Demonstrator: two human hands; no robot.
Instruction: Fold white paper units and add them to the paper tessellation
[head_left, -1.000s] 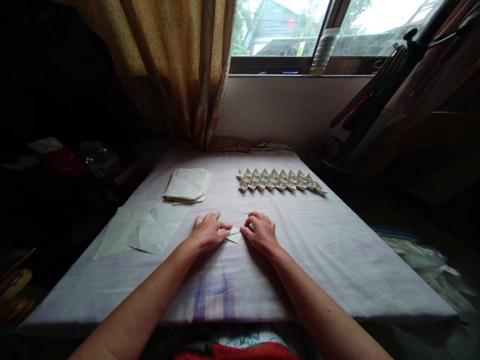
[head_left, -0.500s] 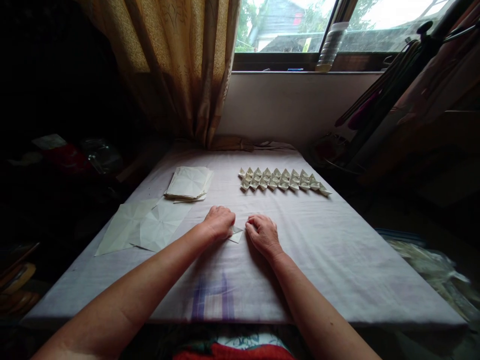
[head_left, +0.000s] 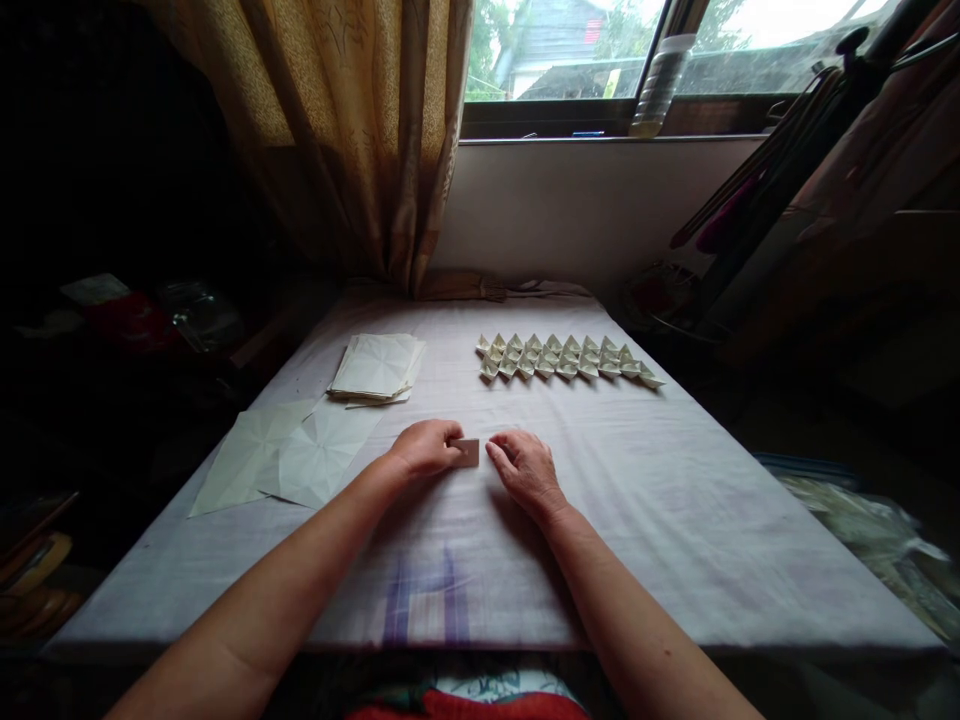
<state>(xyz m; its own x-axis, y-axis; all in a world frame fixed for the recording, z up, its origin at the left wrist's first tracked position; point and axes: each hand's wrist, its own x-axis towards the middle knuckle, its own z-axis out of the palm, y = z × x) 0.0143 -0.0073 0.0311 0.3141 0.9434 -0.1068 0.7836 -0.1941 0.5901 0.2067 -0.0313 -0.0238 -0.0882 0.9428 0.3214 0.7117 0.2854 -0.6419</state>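
Note:
My left hand (head_left: pixel 427 447) pinches a small folded piece of paper (head_left: pixel 468 454) between thumb and fingers. The piece stands raised, its shaded, brownish-looking flat side turned toward me and a straight edge pointing right. Just right of it, my right hand (head_left: pixel 526 470) rests on the table with curved fingers, a small gap between thumb and forefinger and nothing visible in them. The right fingertips are close to the paper but apart from it. Left of my left hand lie creased sheets of paper (head_left: pixel 319 460), overlapping and spread flat.
A stack of creased paper squares (head_left: pixel 375 366) sits farther back on the cloth-covered table (head_left: pixel 637 520). To its right, several small folded paper pieces (head_left: pixel 562 358) stand in two rows. A curtain (head_left: pixel 360 150) hangs at the back left, and a plastic bottle (head_left: pixel 662 85) stands by the window.
The folded paper was lying flat and pale under my left hand; now it is tipped up with its shaded side showing. My left hand has turned slightly; the right has barely moved.

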